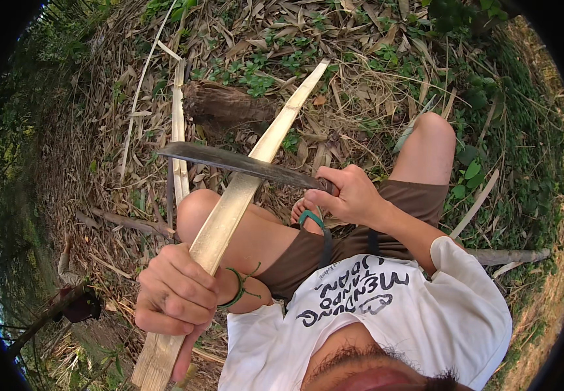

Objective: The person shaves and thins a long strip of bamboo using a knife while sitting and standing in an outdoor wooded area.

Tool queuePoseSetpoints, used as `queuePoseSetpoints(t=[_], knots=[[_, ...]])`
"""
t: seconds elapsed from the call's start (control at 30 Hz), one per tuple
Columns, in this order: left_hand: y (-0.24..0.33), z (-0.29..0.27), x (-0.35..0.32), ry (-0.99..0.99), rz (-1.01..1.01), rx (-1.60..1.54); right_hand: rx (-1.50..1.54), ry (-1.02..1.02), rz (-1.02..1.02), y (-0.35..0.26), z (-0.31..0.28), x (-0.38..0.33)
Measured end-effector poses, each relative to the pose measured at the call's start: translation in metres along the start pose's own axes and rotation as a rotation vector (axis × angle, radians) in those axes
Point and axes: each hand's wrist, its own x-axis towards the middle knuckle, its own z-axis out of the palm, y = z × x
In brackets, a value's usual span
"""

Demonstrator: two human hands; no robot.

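Observation:
My left hand (176, 294) grips a long pale split bamboo slat (249, 173) near its lower end; the slat slants up and away over my left knee toward the leaf litter. My right hand (347, 195) is closed around the handle of a long dark machete (230, 161). The blade lies across the slat about halfway up, its edge touching the bamboo and its tip pointing left. I sit on the ground with both knees bent, in brown shorts and a white printed shirt.
Another split bamboo strip (178, 130) lies on the ground to the left. A dark cut stump (220, 104) stands behind the slat. Dry leaves, thin sticks and green weeds cover the ground. A thick branch (510, 255) lies at right.

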Motion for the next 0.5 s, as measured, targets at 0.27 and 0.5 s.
queuePoseSetpoints(t=[0.27, 0.5], knots=[[0.01, -0.033, -0.005, 0.048, 0.024, -0.011, -0.075, 0.034, 0.027, -0.012, 0.008, 0.018], [0.005, -0.027, -0.003, 0.029, -0.004, -0.014, -0.107, 0.152, 0.315, 0.081, -0.002, 0.039]])
